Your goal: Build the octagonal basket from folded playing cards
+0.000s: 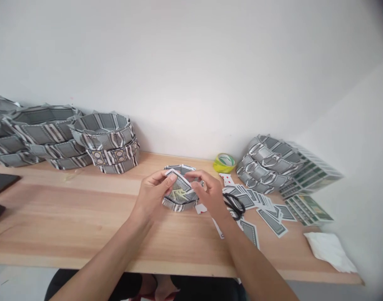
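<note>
Both hands, left hand (152, 194) and right hand (210, 194), pinch a half-woven grey playing-card bowl (180, 192) between them; finished card bowls (106, 142) stack far left, loose grey-backed cards (266, 209) wait right.

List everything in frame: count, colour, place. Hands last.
wooden table: one, light wood, against the white wall
folded-card bowls: several stacked, grey and white, back left of table
half-built card bowl: one, grey and white, table centre, held in both hands
tape roll: one, yellow-green, back of table by the wall
card rings: a pile, grey and white, back right
loose playing cards: many, grey backs, spread right of centre
scissors: one, black, on the loose cards
card sheets: a few, green-grey, far right
tissue: one, white, front right corner
dark flat things: two, black, left edge
left hand: on the bowl's left side
right hand: on the bowl's right side
</note>
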`<action>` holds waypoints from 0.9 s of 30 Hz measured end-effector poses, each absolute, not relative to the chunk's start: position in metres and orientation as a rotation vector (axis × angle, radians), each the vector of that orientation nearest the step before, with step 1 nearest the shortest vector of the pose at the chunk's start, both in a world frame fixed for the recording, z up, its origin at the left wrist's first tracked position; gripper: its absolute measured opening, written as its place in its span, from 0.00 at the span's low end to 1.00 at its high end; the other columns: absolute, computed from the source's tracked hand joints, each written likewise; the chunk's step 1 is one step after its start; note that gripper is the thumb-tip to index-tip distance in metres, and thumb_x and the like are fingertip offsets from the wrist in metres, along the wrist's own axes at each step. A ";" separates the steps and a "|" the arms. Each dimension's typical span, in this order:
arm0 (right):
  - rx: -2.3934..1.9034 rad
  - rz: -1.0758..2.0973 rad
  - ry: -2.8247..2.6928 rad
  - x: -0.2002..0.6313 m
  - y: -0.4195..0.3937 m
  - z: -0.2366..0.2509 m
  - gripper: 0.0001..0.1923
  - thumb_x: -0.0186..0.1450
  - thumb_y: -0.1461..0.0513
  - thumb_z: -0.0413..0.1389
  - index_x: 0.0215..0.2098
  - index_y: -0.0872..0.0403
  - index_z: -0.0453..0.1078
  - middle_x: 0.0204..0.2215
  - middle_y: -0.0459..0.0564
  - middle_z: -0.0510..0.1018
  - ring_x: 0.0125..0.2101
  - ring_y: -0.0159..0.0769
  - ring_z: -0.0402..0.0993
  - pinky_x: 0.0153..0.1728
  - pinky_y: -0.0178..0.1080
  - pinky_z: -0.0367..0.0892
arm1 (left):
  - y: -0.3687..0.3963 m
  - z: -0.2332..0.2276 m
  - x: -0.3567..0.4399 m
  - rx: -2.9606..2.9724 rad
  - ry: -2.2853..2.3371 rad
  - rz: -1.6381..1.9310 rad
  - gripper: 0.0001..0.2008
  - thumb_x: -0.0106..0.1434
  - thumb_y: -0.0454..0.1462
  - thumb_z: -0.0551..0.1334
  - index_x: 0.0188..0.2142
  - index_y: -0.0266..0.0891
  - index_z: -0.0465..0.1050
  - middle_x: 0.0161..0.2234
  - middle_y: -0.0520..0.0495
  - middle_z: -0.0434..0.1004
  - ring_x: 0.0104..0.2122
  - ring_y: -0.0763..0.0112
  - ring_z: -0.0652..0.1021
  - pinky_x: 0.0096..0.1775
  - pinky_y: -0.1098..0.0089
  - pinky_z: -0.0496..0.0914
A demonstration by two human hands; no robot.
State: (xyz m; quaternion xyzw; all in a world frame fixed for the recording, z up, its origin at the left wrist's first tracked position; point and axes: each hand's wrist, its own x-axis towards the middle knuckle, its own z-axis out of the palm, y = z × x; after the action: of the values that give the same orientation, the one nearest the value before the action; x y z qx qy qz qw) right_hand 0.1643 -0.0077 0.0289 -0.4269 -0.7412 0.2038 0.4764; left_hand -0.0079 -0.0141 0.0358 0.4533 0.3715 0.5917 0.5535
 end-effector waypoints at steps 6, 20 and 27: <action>-0.930 0.352 -1.901 0.162 -0.013 0.033 0.09 0.68 0.61 0.50 0.34 0.51 0.71 0.32 0.47 0.78 0.36 0.34 0.73 0.40 0.38 0.67 | -0.028 0.030 -0.011 1.207 0.972 1.360 0.07 0.57 0.38 0.67 0.35 0.38 0.75 0.29 0.51 0.77 0.28 0.74 0.75 0.32 0.73 0.69; -0.695 -0.078 -2.395 0.090 -0.068 -0.017 0.11 0.68 0.67 0.52 0.30 0.52 0.73 0.29 0.47 0.75 0.31 0.34 0.66 0.33 0.38 0.60 | -0.129 -0.023 -0.094 2.426 1.608 1.286 0.07 0.65 0.29 0.57 0.37 0.41 0.71 0.38 0.46 0.75 0.41 0.65 0.72 0.43 0.65 0.67; -0.841 0.026 -2.553 0.088 -0.080 -0.044 0.09 0.68 0.66 0.53 0.32 0.53 0.73 0.30 0.48 0.75 0.33 0.34 0.67 0.36 0.37 0.63 | -0.132 -0.045 -0.101 2.318 1.545 1.091 0.08 0.67 0.31 0.55 0.37 0.40 0.72 0.35 0.46 0.75 0.35 0.67 0.71 0.38 0.66 0.66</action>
State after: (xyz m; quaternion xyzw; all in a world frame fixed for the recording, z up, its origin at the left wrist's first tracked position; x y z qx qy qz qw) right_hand 0.0882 -0.0803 -0.0438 -0.3048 -0.9254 0.0094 0.2251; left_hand -0.1009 -0.1324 -0.0448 0.7726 0.5150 0.3637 0.0749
